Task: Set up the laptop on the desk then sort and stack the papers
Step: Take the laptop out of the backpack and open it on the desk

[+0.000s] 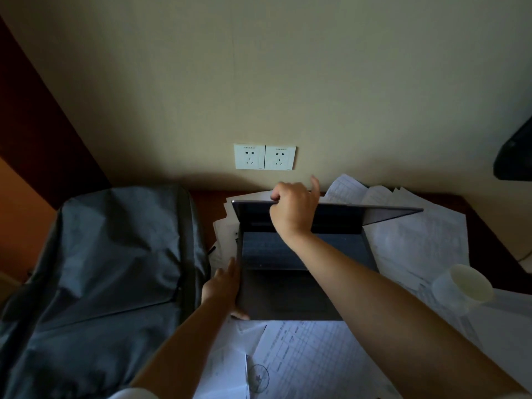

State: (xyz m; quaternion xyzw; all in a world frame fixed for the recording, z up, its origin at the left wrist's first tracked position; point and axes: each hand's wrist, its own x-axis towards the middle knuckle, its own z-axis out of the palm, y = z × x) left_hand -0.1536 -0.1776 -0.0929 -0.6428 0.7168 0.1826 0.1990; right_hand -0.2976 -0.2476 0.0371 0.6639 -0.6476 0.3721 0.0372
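A dark grey laptop (pixel 288 295) lies on loose papers in the middle of the desk, its lid raised to about upright and its screen dark. My right hand (pixel 293 208) grips the top edge of the lid, fingers curled over it. My left hand (pixel 224 286) presses flat against the left side of the laptop base, thumb at the front corner. White printed papers (pixel 311 355) lie scattered under and around the laptop, in front, to the right and behind it.
A large grey backpack (pixel 109 269) fills the left of the desk, touching my left hand. A white paper cup (pixel 463 286) lies on its side on the papers at right. Two wall sockets (pixel 264 156) sit above the desk. A dark object (pixel 515 151) hangs at the right edge.
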